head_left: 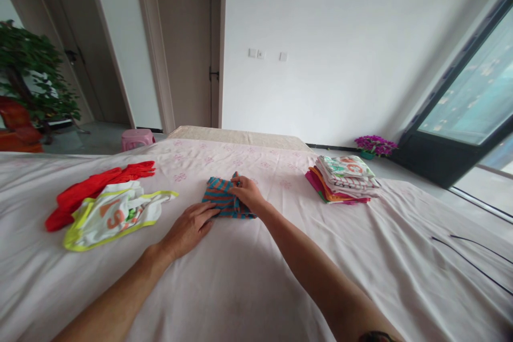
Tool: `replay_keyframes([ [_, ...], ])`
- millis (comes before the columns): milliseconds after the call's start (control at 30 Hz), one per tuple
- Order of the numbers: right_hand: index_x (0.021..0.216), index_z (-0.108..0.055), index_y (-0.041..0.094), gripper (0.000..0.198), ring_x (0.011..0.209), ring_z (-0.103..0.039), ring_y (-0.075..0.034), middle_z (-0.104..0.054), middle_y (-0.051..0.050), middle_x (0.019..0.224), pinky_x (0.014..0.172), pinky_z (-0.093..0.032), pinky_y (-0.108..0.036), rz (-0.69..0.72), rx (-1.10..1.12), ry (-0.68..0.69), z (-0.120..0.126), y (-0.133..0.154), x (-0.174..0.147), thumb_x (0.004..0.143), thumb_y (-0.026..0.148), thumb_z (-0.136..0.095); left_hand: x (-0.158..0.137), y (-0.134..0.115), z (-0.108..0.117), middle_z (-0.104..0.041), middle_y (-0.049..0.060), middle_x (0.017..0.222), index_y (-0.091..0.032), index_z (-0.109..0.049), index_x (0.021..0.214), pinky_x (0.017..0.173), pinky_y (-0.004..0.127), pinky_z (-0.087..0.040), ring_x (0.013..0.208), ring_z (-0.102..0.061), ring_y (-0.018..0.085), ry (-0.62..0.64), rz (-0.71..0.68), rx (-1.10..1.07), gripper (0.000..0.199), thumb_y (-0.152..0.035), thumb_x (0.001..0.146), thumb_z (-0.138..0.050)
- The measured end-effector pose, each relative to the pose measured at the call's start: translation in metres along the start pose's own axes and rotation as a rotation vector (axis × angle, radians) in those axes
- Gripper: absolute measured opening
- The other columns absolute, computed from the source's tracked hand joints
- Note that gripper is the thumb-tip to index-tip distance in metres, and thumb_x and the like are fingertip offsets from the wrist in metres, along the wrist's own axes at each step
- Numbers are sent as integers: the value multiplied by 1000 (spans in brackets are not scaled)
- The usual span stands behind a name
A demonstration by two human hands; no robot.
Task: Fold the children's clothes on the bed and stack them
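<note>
A small blue and orange striped piece of clothing (pixel 218 195), partly folded, lies on the pale pink sheet (pixel 240 283) in front of me. My left hand (pixel 195 223) rests flat with its fingers stretched onto the cloth's near left edge. With thumb and fingers closed, my right hand (pixel 247 192) pinches the right part of the same cloth and lifts a bit of it. Off to the left are a white bib-like cloth with yellow-green trim (pixel 116 214) and a red garment (pixel 94 187), both unfolded. A stack of folded clothes (pixel 347 179) sits to the right.
Black cables (pixel 473 262) lie on the sheet at the right. Beyond the sheet stand a pink stool (pixel 137 139), a leafy plant (pixel 32 80) and a pot of purple flowers (pixel 374 145). A closed door (pixel 184 43) and a white wall form the background.
</note>
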State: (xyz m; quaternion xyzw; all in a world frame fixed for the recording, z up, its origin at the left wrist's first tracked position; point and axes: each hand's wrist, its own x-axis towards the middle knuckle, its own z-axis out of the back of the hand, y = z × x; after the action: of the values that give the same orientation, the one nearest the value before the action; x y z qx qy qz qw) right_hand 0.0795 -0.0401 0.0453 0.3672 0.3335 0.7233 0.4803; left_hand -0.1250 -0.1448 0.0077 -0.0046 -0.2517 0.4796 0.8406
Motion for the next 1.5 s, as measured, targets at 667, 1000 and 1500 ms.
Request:
replay_keyframes([
  [667,120,-64,26,37,95,-61,-20,-68,-4,108,88,-39,-32,101,-531,8,-2,32,-28,84,22,-53,2,-1,0,-62,4,133,-27,-64,125,109,43,-44,124,-56,22,9,17,-24,37,-22,92,-47],
  [1000,121,-63,22,39,87,-64,-18,-72,-3,104,79,-46,-27,104,-306,-87,0,60,-9,82,22,-55,0,3,-3,-62,4,134,-27,-65,124,108,43,-44,123,-56,22,17,44,-15,38,-20,90,-49],
  [1500,118,-64,24,41,102,-63,-18,-71,-3,109,92,-47,-30,155,-228,-150,-9,9,-4,83,12,-46,5,-3,5,-70,3,113,-25,-61,113,95,33,-50,106,-65,20,-85,261,-279,27,-27,91,-46],
])
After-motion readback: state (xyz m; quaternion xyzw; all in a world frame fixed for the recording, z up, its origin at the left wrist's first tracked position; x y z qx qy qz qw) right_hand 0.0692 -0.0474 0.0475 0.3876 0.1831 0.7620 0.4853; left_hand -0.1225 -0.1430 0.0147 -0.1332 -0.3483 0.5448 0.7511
